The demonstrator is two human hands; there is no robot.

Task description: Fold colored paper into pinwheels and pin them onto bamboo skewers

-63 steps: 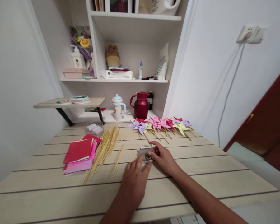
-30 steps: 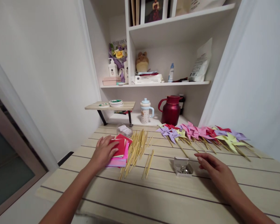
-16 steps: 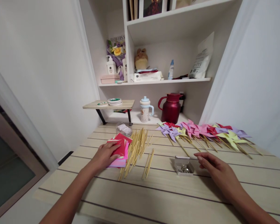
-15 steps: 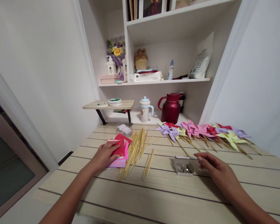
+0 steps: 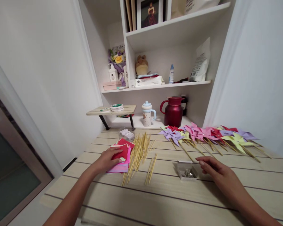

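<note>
My left hand (image 5: 108,160) rests on a stack of coloured paper squares (image 5: 124,153), red on top with pink and lilac below. Its fingers lie stretched over the red sheets, and a pale patch shows by the thumb. To the right of the stack lies a loose pile of thin wooden sticks (image 5: 139,153), with a few sticks (image 5: 151,169) set apart. My right hand (image 5: 213,168) hovers or rests at the right of a small open box (image 5: 187,177) of shiny metal pieces. Its fingers are loosely bent and apart, with nothing visible in them.
Finished paper pinwheels (image 5: 198,131) on sticks lie along the back right. Behind stand a red jug (image 5: 173,111), a lidded cup (image 5: 147,114) and a small raised shelf (image 5: 126,109). A clear container (image 5: 126,134) with white packets sits behind the paper stack.
The camera view has tilted up slightly, so everything sits a little lower. My left fingers have shifted a little on the stack, showing the pale patch. My right hand stays by the box.
</note>
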